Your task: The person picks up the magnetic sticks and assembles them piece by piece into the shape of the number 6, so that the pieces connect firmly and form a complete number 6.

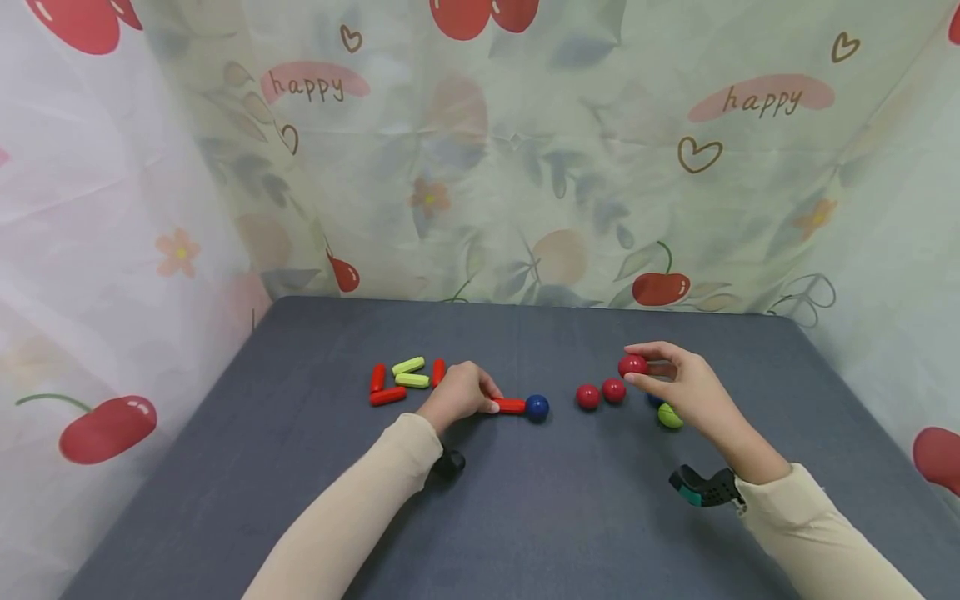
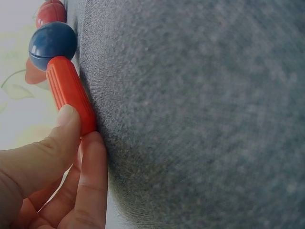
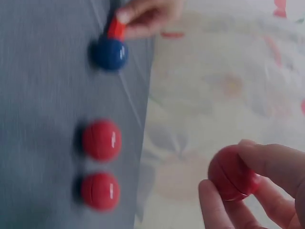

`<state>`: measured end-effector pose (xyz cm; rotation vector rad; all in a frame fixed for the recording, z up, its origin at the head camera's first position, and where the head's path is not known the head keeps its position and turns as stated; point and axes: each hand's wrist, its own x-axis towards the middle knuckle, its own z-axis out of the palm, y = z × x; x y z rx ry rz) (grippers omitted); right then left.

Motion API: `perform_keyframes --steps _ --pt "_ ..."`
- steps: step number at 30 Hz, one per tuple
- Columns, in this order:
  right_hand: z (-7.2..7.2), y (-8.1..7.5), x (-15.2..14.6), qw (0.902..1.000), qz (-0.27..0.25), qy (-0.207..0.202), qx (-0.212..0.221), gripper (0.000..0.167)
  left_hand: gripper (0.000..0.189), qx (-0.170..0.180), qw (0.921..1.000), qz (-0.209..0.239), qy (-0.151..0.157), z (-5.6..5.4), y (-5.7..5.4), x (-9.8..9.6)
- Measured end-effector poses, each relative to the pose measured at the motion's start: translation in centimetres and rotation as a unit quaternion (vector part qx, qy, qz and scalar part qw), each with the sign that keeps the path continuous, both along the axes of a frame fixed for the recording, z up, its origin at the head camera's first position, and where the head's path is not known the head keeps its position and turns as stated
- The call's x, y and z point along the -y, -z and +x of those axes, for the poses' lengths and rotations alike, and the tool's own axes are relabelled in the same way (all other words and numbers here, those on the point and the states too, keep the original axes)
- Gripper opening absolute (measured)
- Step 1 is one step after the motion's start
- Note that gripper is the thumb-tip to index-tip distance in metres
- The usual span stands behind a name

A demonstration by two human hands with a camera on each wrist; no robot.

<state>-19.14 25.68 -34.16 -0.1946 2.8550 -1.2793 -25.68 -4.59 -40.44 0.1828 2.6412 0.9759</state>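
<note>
My left hand (image 1: 463,390) pinches one end of a red ridged stick (image 2: 71,93) between thumb and fingertips. The stick's other end touches a blue ball (image 1: 537,407) on the table. Held in my right hand (image 1: 693,392) is a red ball (image 3: 233,172), gripped by thumb and fingers above the tabletop. Two more red balls (image 3: 101,140) rest on the table between the blue ball and my right hand. Partly hidden behind the right hand lie a yellow-green ball (image 1: 671,416) and a second blue ball (image 1: 655,401).
Left of my left hand lie red sticks (image 1: 387,396) and yellow-green sticks (image 1: 412,381). One upright-lying red stick (image 1: 438,372) is close to that hand. The dark grey table (image 1: 547,517) ends at a printed curtain (image 1: 517,167) behind and at the sides.
</note>
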Motion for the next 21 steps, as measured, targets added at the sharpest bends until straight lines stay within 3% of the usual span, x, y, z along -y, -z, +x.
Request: perform_keyframes --steps 10,21 --pt "0.6 1.2 5.2 0.9969 -0.064 -0.044 0.008 0.04 0.008 0.001 1.0 0.004 0.002 0.0 0.0 0.0" --pt "1.0 3.8 9.6 0.9931 -0.054 -0.103 0.014 0.035 0.008 -0.006 0.9999 -0.005 -0.008 0.1 0.0 -0.1"
